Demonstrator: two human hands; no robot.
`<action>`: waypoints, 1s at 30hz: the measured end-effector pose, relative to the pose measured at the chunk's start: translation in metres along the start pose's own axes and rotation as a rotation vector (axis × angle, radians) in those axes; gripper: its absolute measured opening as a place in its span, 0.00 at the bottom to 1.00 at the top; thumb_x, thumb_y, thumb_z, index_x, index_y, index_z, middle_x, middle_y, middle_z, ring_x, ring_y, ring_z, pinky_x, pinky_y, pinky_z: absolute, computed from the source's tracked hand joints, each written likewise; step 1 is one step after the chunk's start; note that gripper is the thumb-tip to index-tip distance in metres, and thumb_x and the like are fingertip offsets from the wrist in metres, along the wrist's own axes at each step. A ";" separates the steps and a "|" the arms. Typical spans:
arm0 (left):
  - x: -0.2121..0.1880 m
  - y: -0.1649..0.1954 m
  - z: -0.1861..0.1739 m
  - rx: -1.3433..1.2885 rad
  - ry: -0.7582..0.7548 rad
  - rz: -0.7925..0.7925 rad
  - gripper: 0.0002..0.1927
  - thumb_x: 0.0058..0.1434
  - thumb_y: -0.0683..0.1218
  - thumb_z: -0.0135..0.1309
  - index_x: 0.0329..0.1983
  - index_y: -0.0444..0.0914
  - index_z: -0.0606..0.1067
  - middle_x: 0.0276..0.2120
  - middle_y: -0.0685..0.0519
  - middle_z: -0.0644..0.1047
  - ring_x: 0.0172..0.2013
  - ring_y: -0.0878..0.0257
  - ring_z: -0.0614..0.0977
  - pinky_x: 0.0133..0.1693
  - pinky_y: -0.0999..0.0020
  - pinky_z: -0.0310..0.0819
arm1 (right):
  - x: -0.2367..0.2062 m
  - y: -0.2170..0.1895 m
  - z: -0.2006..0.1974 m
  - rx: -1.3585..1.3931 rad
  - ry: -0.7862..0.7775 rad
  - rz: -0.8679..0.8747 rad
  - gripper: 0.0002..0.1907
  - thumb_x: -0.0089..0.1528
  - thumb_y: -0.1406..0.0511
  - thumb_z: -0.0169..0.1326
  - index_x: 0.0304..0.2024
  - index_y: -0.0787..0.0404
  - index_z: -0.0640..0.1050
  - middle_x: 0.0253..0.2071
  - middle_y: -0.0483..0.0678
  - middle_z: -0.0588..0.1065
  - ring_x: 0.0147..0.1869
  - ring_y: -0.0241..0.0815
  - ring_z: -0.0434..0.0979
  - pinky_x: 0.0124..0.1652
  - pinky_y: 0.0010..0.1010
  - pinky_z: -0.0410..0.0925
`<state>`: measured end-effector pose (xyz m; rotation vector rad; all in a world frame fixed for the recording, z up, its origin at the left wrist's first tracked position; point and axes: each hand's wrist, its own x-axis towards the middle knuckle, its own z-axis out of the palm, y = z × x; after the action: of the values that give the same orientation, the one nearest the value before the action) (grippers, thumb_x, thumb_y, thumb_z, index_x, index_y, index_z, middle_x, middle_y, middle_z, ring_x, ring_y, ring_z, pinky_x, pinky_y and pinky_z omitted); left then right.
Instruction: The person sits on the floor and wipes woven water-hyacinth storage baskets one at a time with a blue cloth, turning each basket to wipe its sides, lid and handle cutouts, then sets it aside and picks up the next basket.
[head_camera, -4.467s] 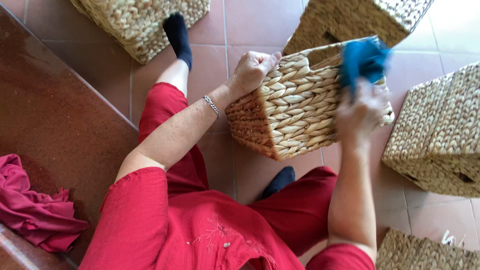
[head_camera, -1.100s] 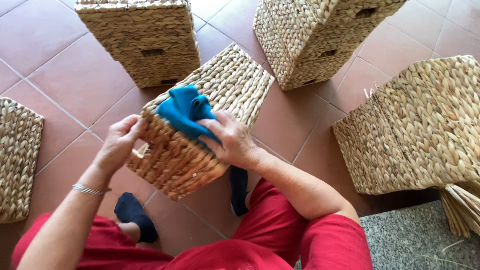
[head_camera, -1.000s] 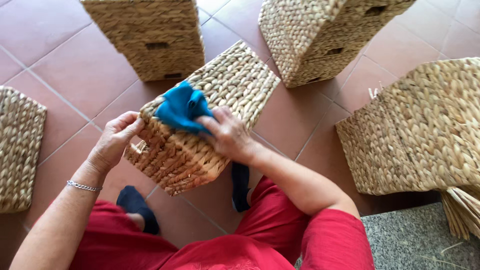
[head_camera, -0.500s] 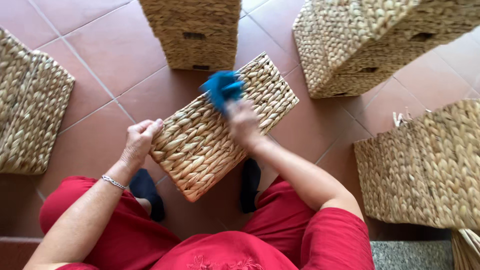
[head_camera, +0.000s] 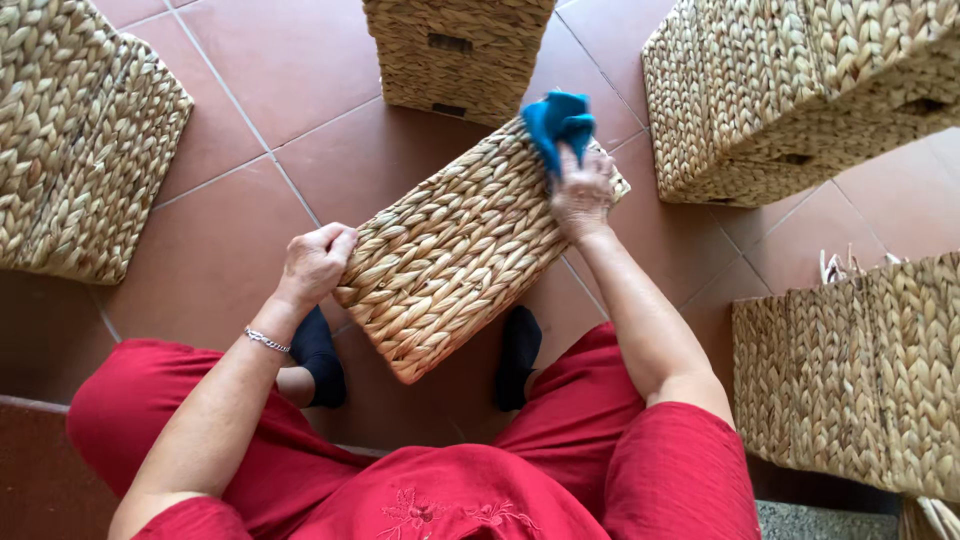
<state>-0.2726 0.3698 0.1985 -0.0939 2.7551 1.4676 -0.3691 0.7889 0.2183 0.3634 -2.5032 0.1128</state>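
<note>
A woven straw basket (head_camera: 460, 250) lies tilted on the tiled floor between my feet in dark socks. My left hand (head_camera: 315, 262) grips its near left corner. My right hand (head_camera: 580, 185) presses a crumpled blue cloth (head_camera: 558, 122) against the basket's far end. My legs are in red trousers at the bottom of the view.
Several similar woven baskets stand around on the terracotta tiles: one at the far left (head_camera: 75, 130), one at the top middle (head_camera: 455, 50), one at the top right (head_camera: 800, 90) and one at the right (head_camera: 860, 380). A stone step edge (head_camera: 830, 520) shows at the bottom right.
My right hand has slid the blue cloth along the basket from its near part toward the far end. The view has shifted, and the left hand has kept hold of the near corner.
</note>
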 end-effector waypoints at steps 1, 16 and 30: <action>0.003 0.002 0.000 0.072 0.009 0.027 0.13 0.69 0.52 0.52 0.44 0.42 0.82 0.30 0.45 0.81 0.33 0.58 0.82 0.39 0.63 0.75 | 0.003 -0.002 -0.001 -0.020 0.015 0.041 0.23 0.56 0.72 0.54 0.55 0.59 0.76 0.39 0.59 0.72 0.42 0.60 0.71 0.39 0.49 0.65; 0.017 0.015 0.000 0.174 -0.026 -0.067 0.23 0.69 0.63 0.50 0.33 0.40 0.80 0.28 0.41 0.79 0.33 0.45 0.82 0.39 0.52 0.74 | -0.017 -0.065 -0.033 0.043 0.010 -0.450 0.21 0.58 0.66 0.54 0.55 0.58 0.77 0.49 0.60 0.72 0.46 0.57 0.72 0.39 0.43 0.67; 0.015 0.031 -0.015 -0.007 -0.107 -0.249 0.24 0.65 0.66 0.54 0.38 0.42 0.83 0.27 0.50 0.82 0.30 0.62 0.81 0.37 0.61 0.77 | -0.060 -0.173 -0.071 0.205 -0.019 -0.648 0.18 0.59 0.67 0.50 0.52 0.61 0.78 0.48 0.60 0.73 0.49 0.56 0.74 0.39 0.46 0.72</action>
<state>-0.2892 0.3740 0.2323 -0.3351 2.5447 1.3747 -0.2341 0.6485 0.2410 1.2351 -2.2704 0.1031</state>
